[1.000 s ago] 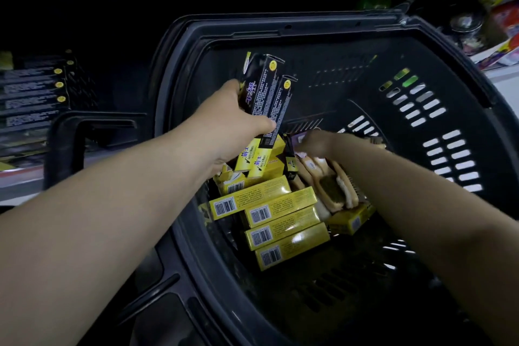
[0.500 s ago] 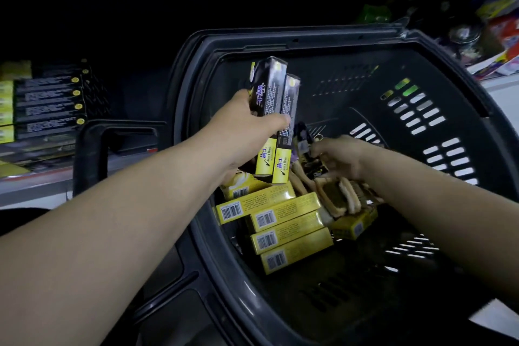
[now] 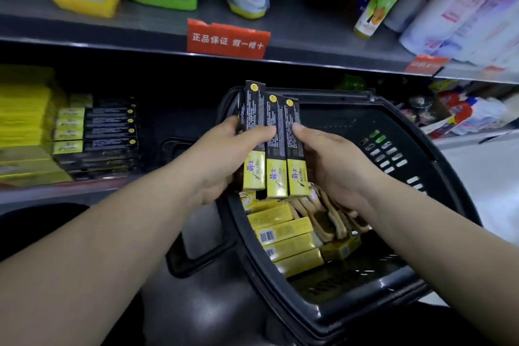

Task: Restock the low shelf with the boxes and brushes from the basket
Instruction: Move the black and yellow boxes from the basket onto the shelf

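Three black-and-yellow boxes (image 3: 273, 146) stand side by side, upright, above the black basket (image 3: 421, 166). My left hand (image 3: 222, 154) grips the leftmost of them with its thumb across the front. My right hand (image 3: 331, 166) holds the bundle from the right, thumb on the rightmost box. Inside the basket lie several more yellow boxes (image 3: 286, 236) and wooden brushes (image 3: 328, 219). On the low shelf (image 3: 70, 191) at the left sits a stack of the same boxes (image 3: 98, 135).
An upper shelf (image 3: 140, 25) with a red label (image 3: 227, 39) carries bottles and bags. Yellow packs (image 3: 22, 109) fill the low shelf's far left. The basket's handle (image 3: 196, 255) hangs at its left side. Assorted goods (image 3: 463, 115) sit at the right.
My right hand left the brushes and came up to the boxes, which now number three. Both hands lifted the bundle higher. The view tilted up, showing the upper shelf.
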A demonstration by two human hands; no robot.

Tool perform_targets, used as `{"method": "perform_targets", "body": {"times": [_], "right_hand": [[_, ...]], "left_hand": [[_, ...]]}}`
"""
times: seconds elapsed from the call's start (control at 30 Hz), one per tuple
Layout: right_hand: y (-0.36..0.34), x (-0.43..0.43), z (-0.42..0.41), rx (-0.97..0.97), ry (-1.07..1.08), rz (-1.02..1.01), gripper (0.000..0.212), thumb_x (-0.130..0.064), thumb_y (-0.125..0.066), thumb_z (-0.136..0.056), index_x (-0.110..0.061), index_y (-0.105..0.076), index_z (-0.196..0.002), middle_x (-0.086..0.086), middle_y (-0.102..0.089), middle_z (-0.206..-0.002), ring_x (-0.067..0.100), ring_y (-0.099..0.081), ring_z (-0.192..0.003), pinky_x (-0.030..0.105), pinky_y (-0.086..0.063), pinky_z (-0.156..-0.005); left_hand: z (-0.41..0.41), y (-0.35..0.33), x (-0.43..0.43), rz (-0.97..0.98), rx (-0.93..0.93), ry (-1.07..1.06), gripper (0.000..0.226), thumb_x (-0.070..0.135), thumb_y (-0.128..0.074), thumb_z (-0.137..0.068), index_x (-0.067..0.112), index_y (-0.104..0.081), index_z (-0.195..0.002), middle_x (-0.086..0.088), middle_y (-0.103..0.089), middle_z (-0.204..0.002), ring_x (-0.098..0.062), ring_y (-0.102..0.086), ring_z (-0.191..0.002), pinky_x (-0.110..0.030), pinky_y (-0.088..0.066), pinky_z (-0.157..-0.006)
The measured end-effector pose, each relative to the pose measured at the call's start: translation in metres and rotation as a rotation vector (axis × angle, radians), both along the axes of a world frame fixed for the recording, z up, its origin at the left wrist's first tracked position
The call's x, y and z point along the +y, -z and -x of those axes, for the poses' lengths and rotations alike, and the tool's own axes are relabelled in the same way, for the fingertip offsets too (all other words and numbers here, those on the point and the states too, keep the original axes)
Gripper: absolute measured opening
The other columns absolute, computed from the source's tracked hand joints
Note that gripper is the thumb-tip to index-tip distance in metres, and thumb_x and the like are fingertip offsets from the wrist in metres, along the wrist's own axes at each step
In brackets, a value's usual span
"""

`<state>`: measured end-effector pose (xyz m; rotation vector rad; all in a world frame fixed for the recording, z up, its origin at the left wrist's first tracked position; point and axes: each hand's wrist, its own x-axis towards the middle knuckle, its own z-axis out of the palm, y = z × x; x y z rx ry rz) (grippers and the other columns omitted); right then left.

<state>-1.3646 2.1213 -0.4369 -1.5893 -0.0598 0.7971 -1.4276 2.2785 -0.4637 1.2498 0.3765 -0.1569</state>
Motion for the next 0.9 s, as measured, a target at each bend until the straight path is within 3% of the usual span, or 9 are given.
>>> {"method": "perform_targets", "body": {"times": [0.1, 0.17, 0.27, 0.43, 0.53, 0.67, 0.73, 0.8, 0.9], "right_hand": [[-0.01, 0.03, 0.011, -0.047, -0.075, 0.023, 0.034, -0.028, -0.065, -0.083, -0.009, -0.052, -0.108, 0.004, -0.071, -0.084, 0.017, -0.069, -0.071, 0.028, -0.054, -0.057], [-0.013, 0.051, 0.016, -0.054, -0.142, 0.014, 0.047, -0.021, -0.066, -0.084, -0.017, -0.044, -0.125, 0.006, -0.071, -0.097, 0.022, -0.07, -0.083, 0.036, -0.058, -0.064], [-0.017, 0.086, 0.024, -0.032, -0.287, 0.036, 0.054, -0.016, -0.06, -0.089, -0.036, -0.037, -0.133, 0.008, -0.066, -0.115, 0.028, -0.067, -0.097, 0.045, -0.057, -0.08], [-0.007, 0.143, 0.023, -0.058, -0.294, 0.096, 0.012, -0.019, -0.061, -0.088, -0.017, -0.054, -0.097, 0.0, -0.066, -0.08, 0.015, -0.065, -0.068, 0.031, -0.058, -0.067], [0.004, 0.173, 0.013, -0.089, -0.253, 0.149, 0.017, -0.029, -0.067, -0.084, -0.017, -0.056, -0.089, -0.001, -0.065, -0.075, 0.007, -0.064, -0.063, 0.021, -0.053, -0.053], [0.025, 0.205, -0.001, -0.108, -0.247, 0.252, 0.028, -0.042, -0.066, -0.082, -0.016, -0.057, -0.088, 0.002, -0.065, -0.07, 0.009, -0.064, -0.053, 0.018, -0.049, -0.047], [0.038, 0.219, -0.007, -0.111, -0.226, 0.236, 0.028, -0.041, -0.065, -0.084, -0.014, -0.06, -0.088, 0.004, -0.064, -0.072, 0.012, -0.064, -0.055, 0.018, -0.05, -0.048], [0.052, 0.232, -0.013, -0.103, -0.158, 0.18, 0.025, -0.034, -0.065, -0.085, -0.01, -0.062, -0.089, 0.004, -0.059, -0.081, 0.018, -0.064, -0.065, 0.019, -0.053, -0.052], [0.075, 0.251, -0.022, -0.113, -0.098, 0.134, 0.013, -0.025, -0.067, -0.086, -0.013, -0.064, -0.086, 0.005, -0.055, -0.096, 0.021, -0.061, -0.08, 0.022, -0.057, -0.064]], "left_hand": [[0.022, -0.007, 0.031, -0.003, 0.0, -0.028, 0.027, 0.029, -0.065, -0.084, 0.026, -0.059, -0.111, 0.002, -0.075, -0.091, -0.016, -0.072, -0.082, -0.032, -0.058, -0.067], [0.036, -0.009, 0.053, -0.017, 0.001, -0.03, 0.029, 0.028, -0.065, -0.084, 0.024, -0.059, -0.112, -0.001, -0.075, -0.093, -0.018, -0.072, -0.084, -0.035, -0.058, -0.071], [0.055, -0.009, 0.088, -0.033, 0.042, -0.046, 0.021, 0.028, -0.065, -0.083, 0.026, -0.06, -0.104, 0.0, -0.076, -0.086, -0.017, -0.073, -0.077, -0.029, -0.057, -0.06], [0.083, 0.006, 0.155, -0.116, 0.117, -0.238, 0.012, 0.031, -0.069, -0.081, 0.028, -0.062, -0.09, 0.001, -0.075, -0.087, -0.024, -0.07, -0.088, -0.043, -0.054, -0.082], [0.092, 0.012, 0.19, -0.199, 0.162, -0.429, 0.019, 0.031, -0.067, -0.083, 0.019, -0.06, -0.095, -0.002, -0.07, -0.102, -0.018, -0.064, -0.092, -0.034, -0.05, -0.085], [0.093, 0.02, 0.22, -0.253, 0.188, -0.535, 0.038, 0.029, -0.063, -0.087, 0.018, -0.048, -0.12, 0.012, -0.049, -0.08, 0.001, -0.043, -0.065, -0.012, -0.039, -0.049], [0.095, 0.028, 0.232, -0.255, 0.222, -0.545, 0.051, 0.031, -0.065, -0.086, 0.015, -0.046, -0.13, 0.003, -0.057, -0.105, -0.009, -0.055, -0.084, -0.014, -0.043, -0.065], [0.099, 0.036, 0.242, -0.289, 0.297, -0.54, 0.073, 0.037, -0.067, -0.083, 0.012, -0.033, -0.143, -0.008, -0.045, -0.139, -0.026, -0.045, -0.123, -0.034, -0.038, -0.093], [0.101, 0.042, 0.255, -0.291, 0.334, -0.53, 0.083, 0.041, -0.067, -0.081, 0.012, -0.025, -0.147, -0.01, -0.033, -0.15, -0.03, -0.032, -0.136, -0.044, -0.029, -0.105]]}}
